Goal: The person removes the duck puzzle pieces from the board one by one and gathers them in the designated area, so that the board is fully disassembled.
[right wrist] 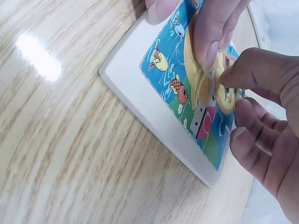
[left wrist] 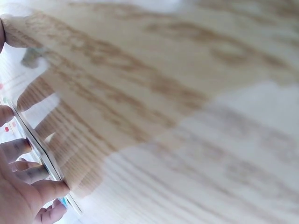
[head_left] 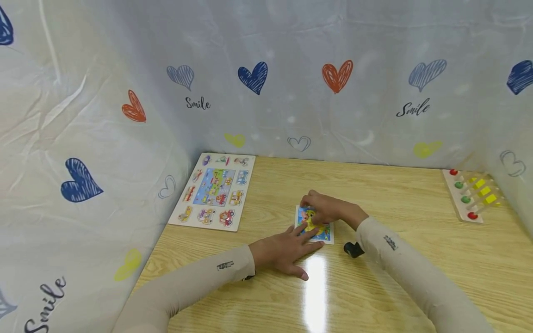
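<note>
A small picture puzzle (head_left: 326,238) with a white border lies flat on the wooden table, showing a yellow cartoon animal and fish on blue. My left hand (head_left: 285,252) is spread with straight fingers, whose tips rest on the puzzle's near left part. In the left wrist view, the left hand (left wrist: 16,186) lies along the puzzle's edge. Over the far right part bends my right hand (head_left: 329,208). In the right wrist view, the right hand's thumb (right wrist: 247,72) touches the yellow figure and its curled fingers (right wrist: 247,144) meet the puzzle's edge. Their tips are partly hidden.
A larger board (head_left: 175,217) with vehicle pictures lies at the back left of the table (head_left: 270,185). At the right stands a bead toy (head_left: 464,203) with rods and red and green beads. Fabric walls (head_left: 291,46) with printed hearts enclose the table's back and sides.
</note>
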The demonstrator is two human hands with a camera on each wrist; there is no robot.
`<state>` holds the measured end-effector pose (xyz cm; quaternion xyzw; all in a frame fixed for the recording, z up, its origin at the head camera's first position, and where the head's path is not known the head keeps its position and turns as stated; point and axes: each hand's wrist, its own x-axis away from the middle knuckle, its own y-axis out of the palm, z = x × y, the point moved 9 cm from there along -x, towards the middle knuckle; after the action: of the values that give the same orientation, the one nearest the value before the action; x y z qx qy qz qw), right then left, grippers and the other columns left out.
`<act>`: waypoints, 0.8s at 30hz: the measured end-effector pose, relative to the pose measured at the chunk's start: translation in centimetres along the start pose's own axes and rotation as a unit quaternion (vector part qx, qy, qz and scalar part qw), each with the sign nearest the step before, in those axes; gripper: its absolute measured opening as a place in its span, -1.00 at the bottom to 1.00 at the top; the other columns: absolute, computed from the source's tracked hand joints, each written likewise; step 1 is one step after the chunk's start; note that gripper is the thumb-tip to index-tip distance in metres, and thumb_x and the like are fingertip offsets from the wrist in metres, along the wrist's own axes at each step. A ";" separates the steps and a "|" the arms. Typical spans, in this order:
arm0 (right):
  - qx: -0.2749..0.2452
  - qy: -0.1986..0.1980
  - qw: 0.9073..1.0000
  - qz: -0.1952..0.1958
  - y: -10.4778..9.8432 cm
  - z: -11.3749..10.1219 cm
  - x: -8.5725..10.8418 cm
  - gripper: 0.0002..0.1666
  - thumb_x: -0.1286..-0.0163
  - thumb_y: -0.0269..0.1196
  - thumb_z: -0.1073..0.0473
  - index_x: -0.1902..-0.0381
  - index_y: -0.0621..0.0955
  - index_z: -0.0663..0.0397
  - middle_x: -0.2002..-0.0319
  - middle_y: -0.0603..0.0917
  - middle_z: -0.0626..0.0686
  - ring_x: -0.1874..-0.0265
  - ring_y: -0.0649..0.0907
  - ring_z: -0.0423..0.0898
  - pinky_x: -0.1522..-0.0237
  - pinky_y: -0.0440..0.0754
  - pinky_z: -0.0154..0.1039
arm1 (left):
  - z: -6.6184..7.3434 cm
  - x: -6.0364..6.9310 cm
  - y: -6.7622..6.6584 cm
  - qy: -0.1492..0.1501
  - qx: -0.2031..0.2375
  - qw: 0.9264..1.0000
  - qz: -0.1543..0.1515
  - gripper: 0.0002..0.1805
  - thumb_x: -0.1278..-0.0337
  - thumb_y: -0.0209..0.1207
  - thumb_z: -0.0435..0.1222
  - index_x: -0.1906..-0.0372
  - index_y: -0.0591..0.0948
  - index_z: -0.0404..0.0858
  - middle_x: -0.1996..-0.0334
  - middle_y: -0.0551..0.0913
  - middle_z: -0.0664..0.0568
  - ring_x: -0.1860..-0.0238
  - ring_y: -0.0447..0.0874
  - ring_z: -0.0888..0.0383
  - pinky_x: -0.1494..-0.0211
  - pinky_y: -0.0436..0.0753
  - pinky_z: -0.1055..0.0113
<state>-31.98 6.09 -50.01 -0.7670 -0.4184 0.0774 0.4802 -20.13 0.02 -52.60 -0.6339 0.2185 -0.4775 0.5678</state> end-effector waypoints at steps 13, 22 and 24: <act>-0.046 -0.012 0.999 0.012 0.1 0.0 0.0 -0.57 -0.37 0.31 0.26 -0.16 0.51 0.13 -0.15 0.56 0.19 0.11 0.66 -0.02 0.05 0.64 -0.11 | 0.0 0.0 0.0 -0.004 0.006 1.000 -0.016 0.02 -0.24 -0.10 0.44 -0.64 -0.11 0.09 -0.65 -0.21 -0.06 -0.62 -0.28 -0.24 -0.53 0.15 -0.21; -0.072 -0.033 0.995 0.061 -0.3 0.4 -0.3 -0.79 -0.46 0.28 0.07 0.04 0.59 0.00 0.06 0.67 0.03 0.12 0.65 -0.08 0.02 0.64 -0.08 | 0.0 -0.1 -0.1 -0.002 0.002 1.000 -0.010 0.02 -0.24 -0.11 0.44 -0.64 -0.11 0.09 -0.65 -0.22 -0.06 -0.62 -0.30 -0.25 -0.54 0.12 -0.20; -0.080 -0.036 0.994 0.066 -0.3 0.5 -0.4 -0.82 -0.45 0.29 0.08 0.07 0.59 -0.01 0.10 0.67 0.01 0.16 0.65 -0.10 0.06 0.64 -0.12 | 0.0 -0.1 -0.1 -0.002 0.002 1.000 -0.011 0.02 -0.24 -0.11 0.45 -0.64 -0.12 0.09 -0.65 -0.23 -0.06 -0.62 -0.30 -0.25 -0.54 0.12 -0.20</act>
<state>-32.69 6.23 -50.15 -0.8258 -0.3888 0.1027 0.3954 -20.18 0.10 -52.52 -0.6360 0.2098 -0.4830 0.5640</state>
